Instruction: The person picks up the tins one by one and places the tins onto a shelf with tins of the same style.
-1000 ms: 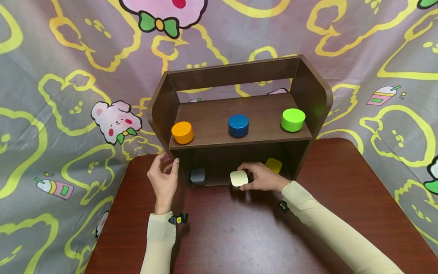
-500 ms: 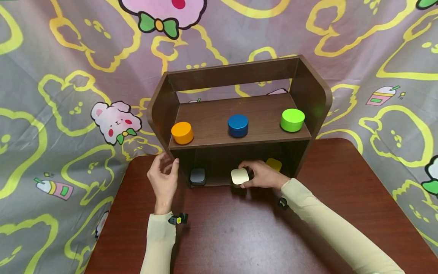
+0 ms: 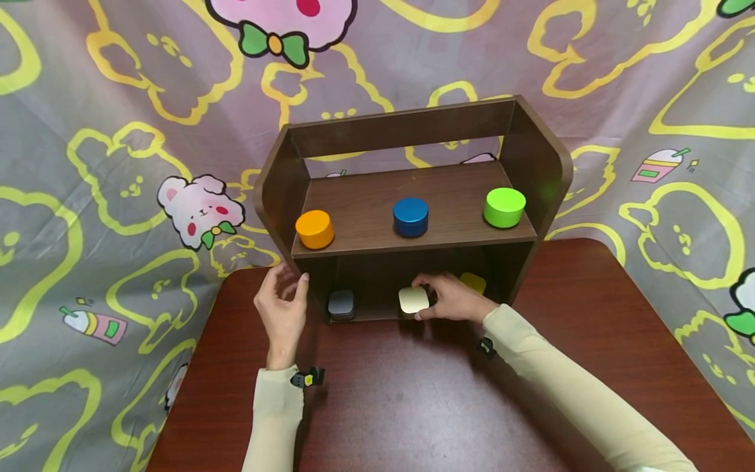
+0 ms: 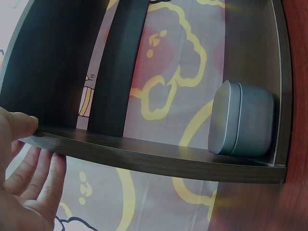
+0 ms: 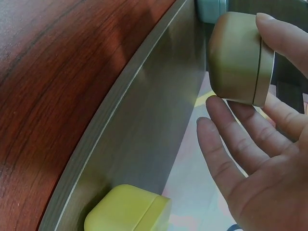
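Note:
A dark brown two-tier shelf (image 3: pixel 366 189) stands on the table. My left hand (image 3: pixel 282 314) grips the front edge of its left side panel (image 4: pixel 130 156), thumb on the inner side and fingers on the outer. At the middle of the lower tier, my right hand (image 3: pixel 457 300) pinches a pale gold square tin (image 3: pixel 413 299) between thumb and fingers, lid upward. In the right wrist view the thumb presses near the tin's lid seam, and the lower fingers are spread away from it. A grey square tin (image 4: pixel 252 120) sits at the lower tier's left end.
On the lower tier's right, partly behind my right hand, is a yellow square tin (image 5: pixel 125 209). Round orange (image 3: pixel 314 229), blue (image 3: pixel 410 217) and green (image 3: pixel 504 208) tins line the upper tier. A patterned curtain (image 3: pixel 135 196) hangs behind the reddish-brown table (image 3: pixel 383 400).
My right hand has shifted the gold tin slightly back, deeper into the lower tier. The left hand stays at the side panel, and the other tins have not moved.

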`<act>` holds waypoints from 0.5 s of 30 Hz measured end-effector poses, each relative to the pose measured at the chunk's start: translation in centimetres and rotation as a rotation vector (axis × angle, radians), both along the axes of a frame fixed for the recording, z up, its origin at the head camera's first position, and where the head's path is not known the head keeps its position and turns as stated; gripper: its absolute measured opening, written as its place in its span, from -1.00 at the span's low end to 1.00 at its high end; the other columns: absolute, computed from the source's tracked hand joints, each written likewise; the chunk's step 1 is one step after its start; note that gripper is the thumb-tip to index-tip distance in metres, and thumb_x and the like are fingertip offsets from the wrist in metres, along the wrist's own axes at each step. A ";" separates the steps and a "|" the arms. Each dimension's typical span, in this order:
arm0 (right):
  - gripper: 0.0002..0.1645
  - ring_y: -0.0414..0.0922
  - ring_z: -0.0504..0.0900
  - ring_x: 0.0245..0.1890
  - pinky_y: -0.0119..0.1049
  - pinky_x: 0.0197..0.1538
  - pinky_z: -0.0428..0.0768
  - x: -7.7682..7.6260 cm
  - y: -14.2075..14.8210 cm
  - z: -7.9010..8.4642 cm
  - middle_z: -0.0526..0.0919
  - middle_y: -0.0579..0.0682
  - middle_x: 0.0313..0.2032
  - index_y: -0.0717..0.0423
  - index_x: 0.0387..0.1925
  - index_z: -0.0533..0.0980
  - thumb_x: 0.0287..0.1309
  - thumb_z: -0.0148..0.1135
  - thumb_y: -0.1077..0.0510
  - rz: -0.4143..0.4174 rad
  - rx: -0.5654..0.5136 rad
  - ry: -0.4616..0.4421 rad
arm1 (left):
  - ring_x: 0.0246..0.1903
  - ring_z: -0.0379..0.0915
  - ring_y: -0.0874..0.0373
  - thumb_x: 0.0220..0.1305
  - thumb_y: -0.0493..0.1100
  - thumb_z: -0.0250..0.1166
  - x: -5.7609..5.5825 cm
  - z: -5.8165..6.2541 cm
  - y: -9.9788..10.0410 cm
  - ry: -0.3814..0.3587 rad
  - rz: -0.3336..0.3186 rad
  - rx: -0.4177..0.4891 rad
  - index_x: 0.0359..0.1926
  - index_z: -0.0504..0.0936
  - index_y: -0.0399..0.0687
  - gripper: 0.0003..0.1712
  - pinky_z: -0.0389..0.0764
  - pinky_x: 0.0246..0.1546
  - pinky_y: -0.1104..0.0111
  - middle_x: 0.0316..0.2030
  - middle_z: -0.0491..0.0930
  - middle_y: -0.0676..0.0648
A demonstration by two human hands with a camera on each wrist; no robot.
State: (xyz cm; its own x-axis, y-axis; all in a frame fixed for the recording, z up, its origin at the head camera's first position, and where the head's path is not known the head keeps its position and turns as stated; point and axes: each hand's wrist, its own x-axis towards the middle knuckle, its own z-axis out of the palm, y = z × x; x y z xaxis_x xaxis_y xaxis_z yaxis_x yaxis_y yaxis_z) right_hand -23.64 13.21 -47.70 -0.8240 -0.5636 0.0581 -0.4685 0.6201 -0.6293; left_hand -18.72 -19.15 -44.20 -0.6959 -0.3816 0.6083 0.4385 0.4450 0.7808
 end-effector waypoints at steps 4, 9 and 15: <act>-0.27 0.05 0.73 -0.10 -0.12 -0.04 0.70 -0.1 0.0 -0.1 0.76 0.14 -0.06 0.18 0.11 0.57 -0.07 0.67 -0.02 -0.002 -0.008 0.024 | -0.21 0.58 0.21 0.18 -0.50 0.43 0.9 1.4 0.7 0.008 -0.009 0.003 0.00 0.66 -0.46 -0.67 0.67 -0.14 0.69 -0.15 0.69 -0.42; -0.28 -0.01 0.70 -0.12 -0.15 -0.06 0.69 -0.3 0.0 -0.3 0.75 0.12 -0.08 0.19 0.10 0.58 -0.07 0.66 -0.03 -0.013 0.001 0.036 | -0.21 0.59 0.21 0.18 -0.50 0.43 1.0 1.4 0.7 0.009 -0.006 -0.001 0.00 0.66 -0.47 -0.66 0.68 -0.14 0.68 -0.16 0.69 -0.43; -0.29 -0.02 0.70 -0.13 -0.16 -0.08 0.69 -0.5 -0.1 -0.2 0.75 0.12 -0.10 0.19 0.11 0.57 -0.05 0.65 -0.01 -0.038 0.013 0.013 | -0.20 0.60 0.11 0.18 -0.51 0.43 1.1 1.6 0.7 0.001 -0.012 0.010 0.00 0.65 -0.46 -0.66 0.71 -0.14 0.63 -0.15 0.69 -0.44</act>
State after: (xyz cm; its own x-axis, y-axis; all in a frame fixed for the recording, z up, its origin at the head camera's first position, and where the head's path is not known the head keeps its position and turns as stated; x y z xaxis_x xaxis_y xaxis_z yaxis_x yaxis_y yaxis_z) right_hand -24.10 13.16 -47.94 -0.8441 -0.5327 0.0617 -0.4526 0.6459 -0.6148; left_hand -17.63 -18.42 -42.57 -0.6997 -0.3792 0.6055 0.4449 0.4319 0.7846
